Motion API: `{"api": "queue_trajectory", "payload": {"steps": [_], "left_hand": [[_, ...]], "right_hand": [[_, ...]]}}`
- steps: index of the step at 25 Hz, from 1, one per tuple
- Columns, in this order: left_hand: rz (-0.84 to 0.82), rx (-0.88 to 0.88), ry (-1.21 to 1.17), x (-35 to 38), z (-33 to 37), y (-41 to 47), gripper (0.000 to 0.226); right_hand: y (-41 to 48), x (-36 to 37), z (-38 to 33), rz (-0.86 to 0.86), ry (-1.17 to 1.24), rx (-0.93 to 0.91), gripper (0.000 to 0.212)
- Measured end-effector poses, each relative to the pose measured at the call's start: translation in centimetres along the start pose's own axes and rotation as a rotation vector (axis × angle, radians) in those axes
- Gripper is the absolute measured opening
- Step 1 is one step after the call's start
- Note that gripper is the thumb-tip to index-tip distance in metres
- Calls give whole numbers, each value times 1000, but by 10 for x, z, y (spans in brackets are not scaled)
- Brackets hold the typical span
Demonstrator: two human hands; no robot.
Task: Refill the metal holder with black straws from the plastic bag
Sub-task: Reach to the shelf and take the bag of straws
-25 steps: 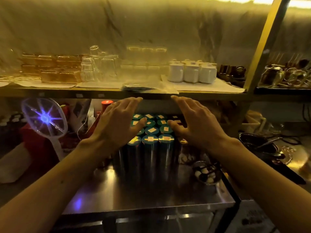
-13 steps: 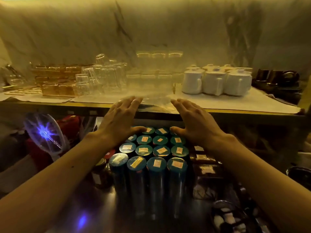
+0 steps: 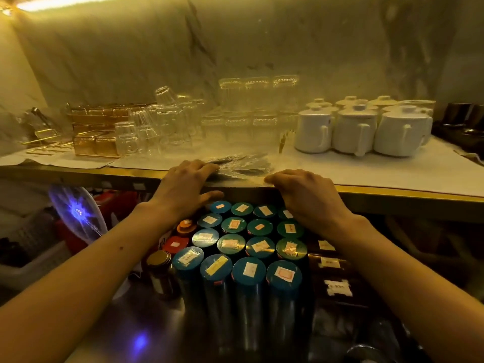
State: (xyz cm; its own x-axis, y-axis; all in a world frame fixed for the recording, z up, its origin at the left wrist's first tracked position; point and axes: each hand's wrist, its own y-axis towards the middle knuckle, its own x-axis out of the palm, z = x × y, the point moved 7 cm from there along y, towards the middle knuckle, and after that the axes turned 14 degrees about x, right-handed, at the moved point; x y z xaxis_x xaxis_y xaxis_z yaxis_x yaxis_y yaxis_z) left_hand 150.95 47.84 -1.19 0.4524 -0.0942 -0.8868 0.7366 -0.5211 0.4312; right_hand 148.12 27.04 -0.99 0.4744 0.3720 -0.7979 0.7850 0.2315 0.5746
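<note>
A clear plastic bag (image 3: pixel 243 163) with dark straws inside lies flat at the front edge of the upper shelf (image 3: pixel 392 193). My left hand (image 3: pixel 186 184) rests its spread fingers on the bag's left end, with the thumb apart below the shelf edge. My right hand (image 3: pixel 306 192) has its fingers curled down onto the bag's right front corner, and its thumb is hidden. No metal holder shows in this view.
Behind the bag stand clear glasses (image 3: pixel 162 127), amber glass boxes (image 3: pixel 94 137) and white lidded jugs (image 3: pixel 353 129). Below the shelf, several teal-lidded metal tins (image 3: pixel 248 271) fill the counter between my arms. A glowing blue racket-shaped device (image 3: pixel 78 210) and a jar (image 3: pixel 159 271) are at left.
Both hands have risen from above the tins to the shelf edge and now touch the plastic bag. The view has moved closer to the shelf.
</note>
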Motion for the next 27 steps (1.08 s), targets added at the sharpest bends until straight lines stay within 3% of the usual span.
{"api": "queue_trajectory", "payload": {"steps": [3, 10, 19, 23, 27], "left_hand": [[110, 10, -39, -8, -4, -5, 54], [301, 132, -160, -29, -7, -19, 51], [487, 347, -445, -56, -3, -77, 29], [414, 386, -767, -36, 14, -112, 11], [285, 380, -1019, -4, 56, -146, 43]], "right_hand": [[-1, -18, -9, 106, 86, -12, 34], [-16, -56, -44, 355, 296, -51, 25], [-61, -104, -150, 686, 232, -37, 17], [-90, -116, -185, 736, 121, 60, 20], [-131, -123, -186, 648, -26, 274, 27]]}}
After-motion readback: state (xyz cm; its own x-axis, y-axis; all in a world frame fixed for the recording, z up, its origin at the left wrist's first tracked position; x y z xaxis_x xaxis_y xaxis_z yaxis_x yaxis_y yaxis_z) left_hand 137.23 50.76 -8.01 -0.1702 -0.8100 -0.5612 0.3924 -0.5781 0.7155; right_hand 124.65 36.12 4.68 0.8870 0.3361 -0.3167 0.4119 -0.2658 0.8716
